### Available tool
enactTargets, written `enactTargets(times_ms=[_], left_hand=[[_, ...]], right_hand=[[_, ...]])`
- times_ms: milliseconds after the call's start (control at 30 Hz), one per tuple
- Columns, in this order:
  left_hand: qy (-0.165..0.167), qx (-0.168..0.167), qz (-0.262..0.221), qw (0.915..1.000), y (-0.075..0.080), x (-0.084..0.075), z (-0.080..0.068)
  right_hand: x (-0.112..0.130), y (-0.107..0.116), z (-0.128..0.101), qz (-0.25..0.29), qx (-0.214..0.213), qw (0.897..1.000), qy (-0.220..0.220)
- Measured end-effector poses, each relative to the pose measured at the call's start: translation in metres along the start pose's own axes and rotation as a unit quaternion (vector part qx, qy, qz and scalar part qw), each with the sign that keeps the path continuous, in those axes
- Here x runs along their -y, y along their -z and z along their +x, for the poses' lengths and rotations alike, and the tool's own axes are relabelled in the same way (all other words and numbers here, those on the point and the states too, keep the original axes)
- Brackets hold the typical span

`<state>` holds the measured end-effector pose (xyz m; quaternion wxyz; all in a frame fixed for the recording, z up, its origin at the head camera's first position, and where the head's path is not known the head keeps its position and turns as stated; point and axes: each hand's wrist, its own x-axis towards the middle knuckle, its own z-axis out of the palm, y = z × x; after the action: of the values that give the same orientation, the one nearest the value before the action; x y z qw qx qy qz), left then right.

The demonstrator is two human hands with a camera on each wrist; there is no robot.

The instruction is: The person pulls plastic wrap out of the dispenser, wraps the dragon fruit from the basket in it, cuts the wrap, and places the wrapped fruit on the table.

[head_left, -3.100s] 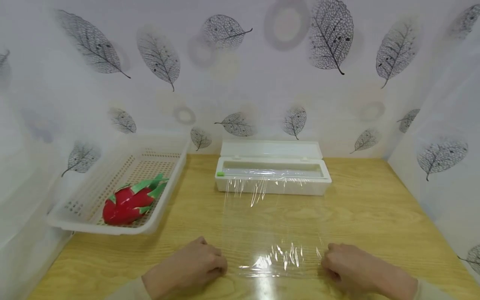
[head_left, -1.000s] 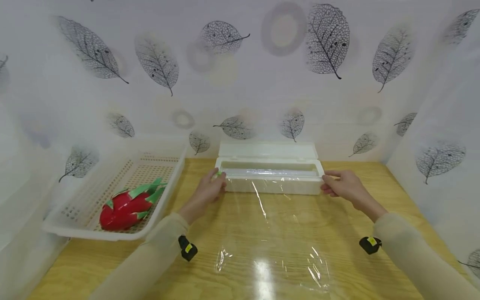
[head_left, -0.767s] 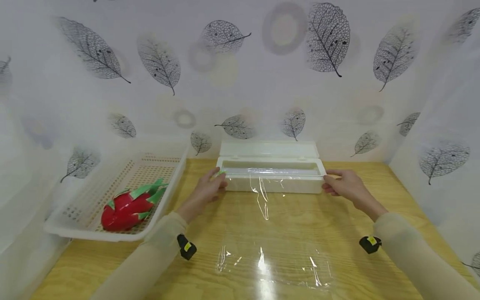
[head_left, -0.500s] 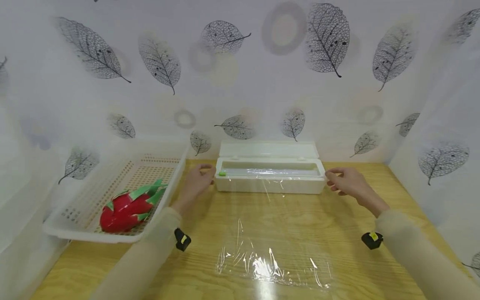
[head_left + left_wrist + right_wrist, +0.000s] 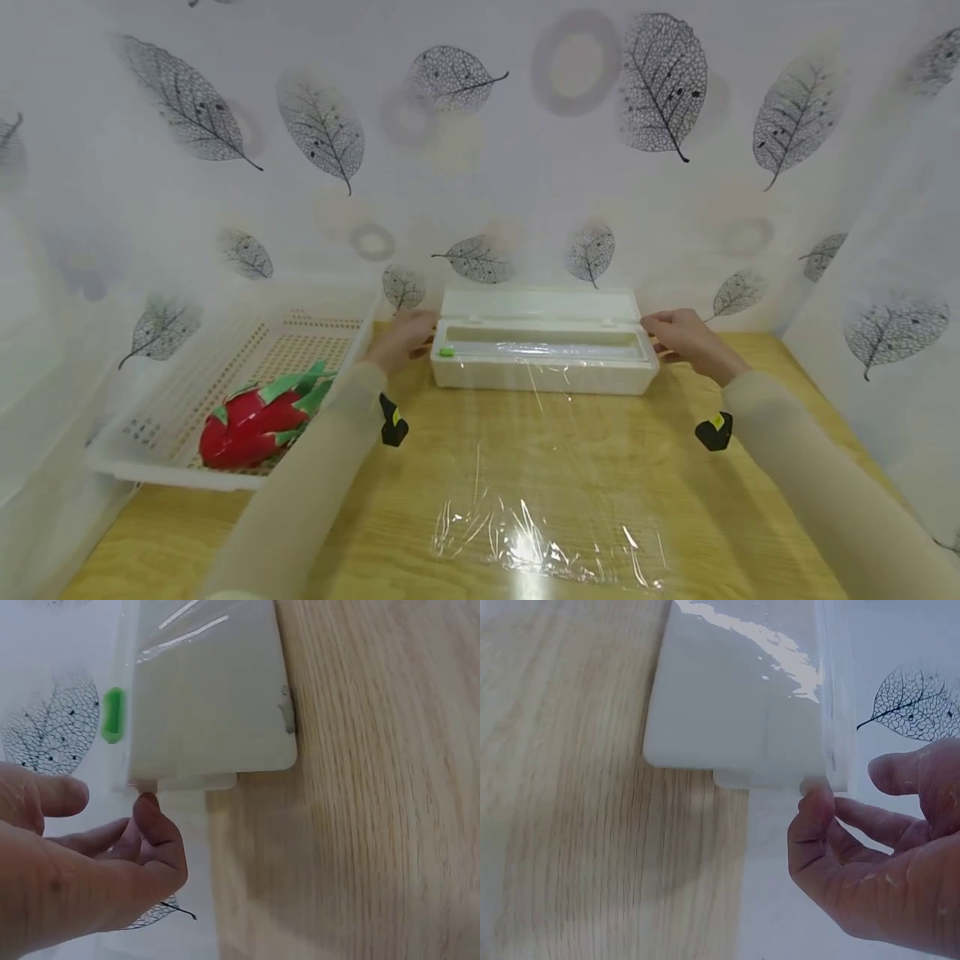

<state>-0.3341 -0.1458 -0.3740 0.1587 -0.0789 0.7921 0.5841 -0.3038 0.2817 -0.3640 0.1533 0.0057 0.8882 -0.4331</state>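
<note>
Setting: we record a wooden table [image 5: 750, 433] enclosed by white walls [image 5: 480, 167] printed with grey skeleton leaves.
Landmark: we take the white cling-film dispenser [image 5: 543, 367] as reference; it sits at the back of the table against the rear wall, its lid [image 5: 542, 303] hinged up and open.
Slider: we note a small green cutter tab [image 5: 446, 352] at the dispenser's left end, also seen in the left wrist view [image 5: 113, 715].
Roll: we see film lying in the dispenser's trough [image 5: 540, 348], glinting along its length.
Loose sheet: we list a cut piece of cling film [image 5: 547, 542] flat on the table, well in front of the dispenser, wrinkled and catching a bright reflection.
Left hand: our left hand [image 5: 405, 337] is at the dispenser's left end; in the wrist view its fingers are loosely bent, one fingertip [image 5: 148, 802] touching the lower corner of the box, gripping nothing.
Right hand: our right hand [image 5: 678, 333] is at the dispenser's right end; fingers relaxed and slightly curled, one fingertip [image 5: 817, 796] touching the corner, holding nothing.
Basket: we enter a white perforated basket [image 5: 150, 417] left of the dispenser, near the left wall.
Contents: we find a red dragon fruit [image 5: 258, 412] with green scales lying in the basket's near end.
Sleeves: we wear pale sleeves, each with a small black wrist unit [image 5: 393, 423] strapped on.
</note>
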Motion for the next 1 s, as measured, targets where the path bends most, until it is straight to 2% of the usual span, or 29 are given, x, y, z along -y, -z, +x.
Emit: enactTargets(times_ms=[133, 267, 333, 467, 567, 767, 1000], left_hand=[[0.009, 0.006, 0.011, 0.9999, -0.006, 0.006, 0.013], [0.031, 0.022, -0.029, 0.9989, -0.009, 0.01, 0.022], [0.039, 0.025, -0.06, 0.9972, -0.009, 0.011, 0.025], [0.029, 0.02, -0.095, 0.9948, -0.01, 0.011, 0.027], [0.022, 0.017, -0.09, 0.9956, -0.009, 0.01, 0.028], [0.013, 0.009, -0.077, 0.9969, -0.008, 0.008, 0.03], [-0.018, -0.016, -0.096, 0.995, -0.009, 0.006, 0.036]], right_hand=[[-0.002, -0.001, 0.014, 0.042, 0.036, 0.998, -0.036], [-0.005, -0.001, 0.023, 0.086, 0.041, 0.994, -0.06], [-0.008, -0.001, 0.026, 0.099, 0.033, 0.993, -0.056], [-0.011, -0.004, 0.028, 0.109, -0.003, 0.994, -0.033], [-0.01, -0.006, 0.03, 0.104, -0.026, 0.994, -0.031], [-0.005, -0.006, 0.035, 0.105, -0.03, 0.993, -0.051], [-0.001, -0.009, 0.041, 0.12, -0.062, 0.989, -0.053]])
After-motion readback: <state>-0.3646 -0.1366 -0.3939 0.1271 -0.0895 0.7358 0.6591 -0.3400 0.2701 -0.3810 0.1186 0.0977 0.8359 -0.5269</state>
